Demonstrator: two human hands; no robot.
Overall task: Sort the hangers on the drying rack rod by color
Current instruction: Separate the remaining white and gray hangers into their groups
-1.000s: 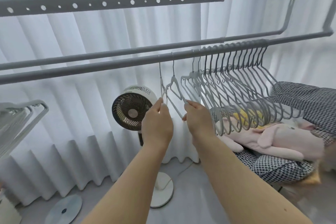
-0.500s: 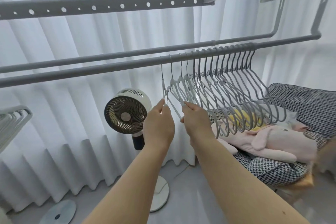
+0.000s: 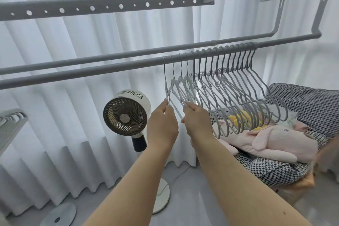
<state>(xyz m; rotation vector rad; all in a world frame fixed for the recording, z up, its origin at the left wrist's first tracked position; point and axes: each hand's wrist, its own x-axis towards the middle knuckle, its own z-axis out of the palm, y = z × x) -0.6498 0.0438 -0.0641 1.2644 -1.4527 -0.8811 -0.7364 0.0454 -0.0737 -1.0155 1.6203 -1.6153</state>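
Left hand pinches leftmost pale hanger; right hand pinches next pale hangers. Both hang mid-rod, just left of grey hangers bunched toward rod's right end. Fan, curtain behind.

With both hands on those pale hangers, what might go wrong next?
The left hand and right hand pinch only the lower edges of the white hangers, so a tug may unhook one from the rod. The grey hangers hang packed close beside them and may tangle.
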